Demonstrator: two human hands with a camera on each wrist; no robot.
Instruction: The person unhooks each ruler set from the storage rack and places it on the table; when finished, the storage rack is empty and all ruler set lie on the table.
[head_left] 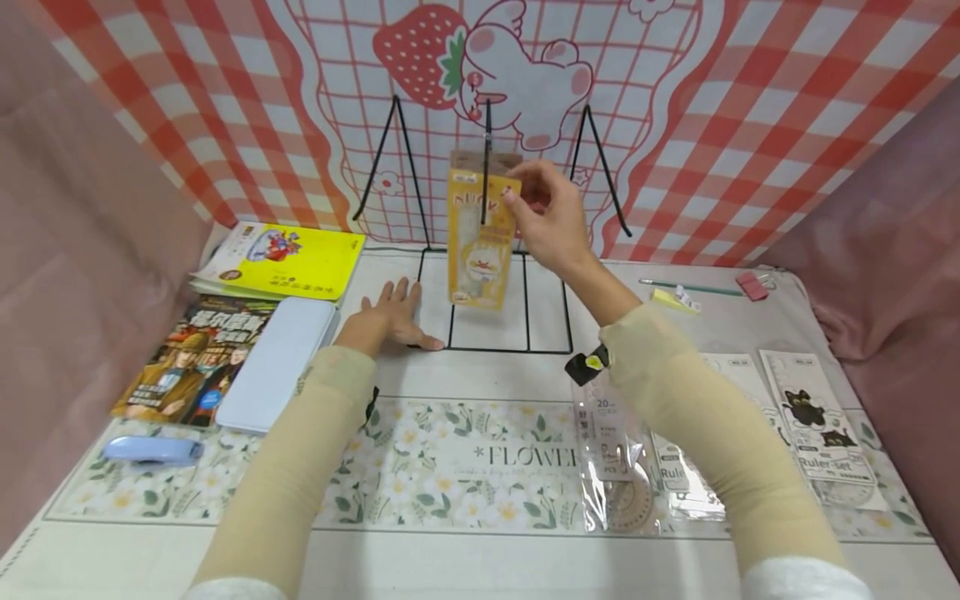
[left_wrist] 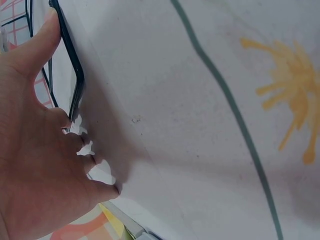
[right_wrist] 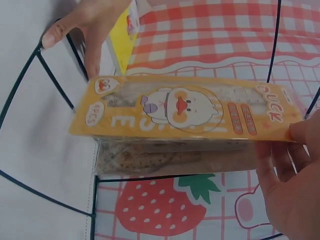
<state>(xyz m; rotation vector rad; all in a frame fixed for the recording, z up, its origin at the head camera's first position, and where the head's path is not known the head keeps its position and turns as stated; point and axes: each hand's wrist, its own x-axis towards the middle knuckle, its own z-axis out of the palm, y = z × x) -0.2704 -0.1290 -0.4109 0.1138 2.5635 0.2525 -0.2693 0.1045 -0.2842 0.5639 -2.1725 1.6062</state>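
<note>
A black wire display rack (head_left: 547,352) stands against the backdrop, with hooked arms at left, middle and right. Packs hang around its middle arm: a yellow duck-print pack marked 4PCS (head_left: 480,267) in front, and another clear and brown pack (right_wrist: 150,160) behind it. My right hand (head_left: 551,212) pinches the yellow pack by its upper right edge, thumb in front, fingers behind. Low on the left, my left hand (head_left: 386,317) rests spread on the table, its thumb touching the front left corner of the rack's base. The left wrist view shows that thumb along the wire.
Left of the rack lie a yellow book (head_left: 315,258), a comic-style magazine (head_left: 176,358), a pale blue case (head_left: 277,367) and a blue stapler-like item (head_left: 153,450). At right are packaged ruler sets (head_left: 825,425), a pencil (head_left: 712,287) and a pink item (head_left: 753,285).
</note>
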